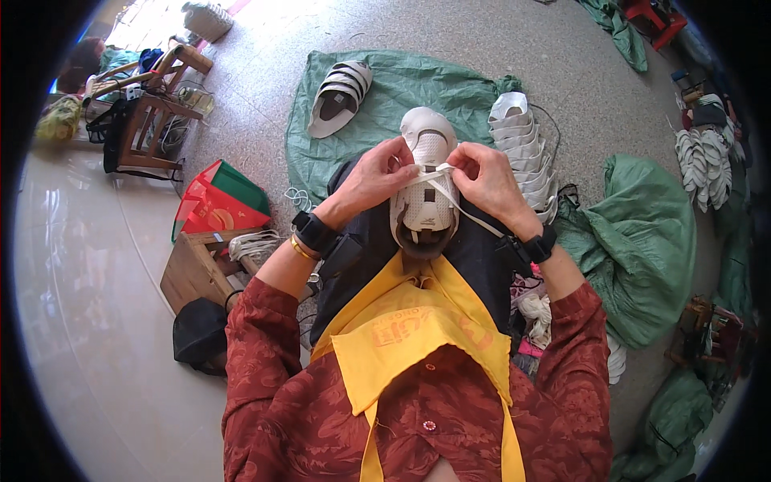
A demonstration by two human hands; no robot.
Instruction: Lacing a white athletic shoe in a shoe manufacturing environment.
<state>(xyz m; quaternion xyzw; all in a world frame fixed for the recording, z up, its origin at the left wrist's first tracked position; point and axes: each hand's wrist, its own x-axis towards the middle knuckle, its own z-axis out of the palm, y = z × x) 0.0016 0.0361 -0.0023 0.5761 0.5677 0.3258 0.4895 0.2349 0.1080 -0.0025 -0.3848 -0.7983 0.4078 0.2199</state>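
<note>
A white mesh shoe upper point(427, 210) rests on my lap, its toe pointing away from me. A flat white shoelace point(441, 189) crosses over its middle, and one loose length trails down the right side. My left hand point(376, 175) is closed at the upper's left side, thumb and forefinger pinching the lace. On the other side my right hand point(487, 178) pinches the lace too, close to the crossing. The fingertips of both hands are only a short way apart, just above the upper. Dark bands are strapped round both wrists.
Ahead, a green woven sheet point(393, 76) carries a nested stack of white uppers point(353, 87). Another stack of uppers point(522, 140) lies to its right. A green sack point(630, 241) lies at right. At left are a wooden stool point(193, 271), white laces point(254, 244) and a red-green bag point(223, 205).
</note>
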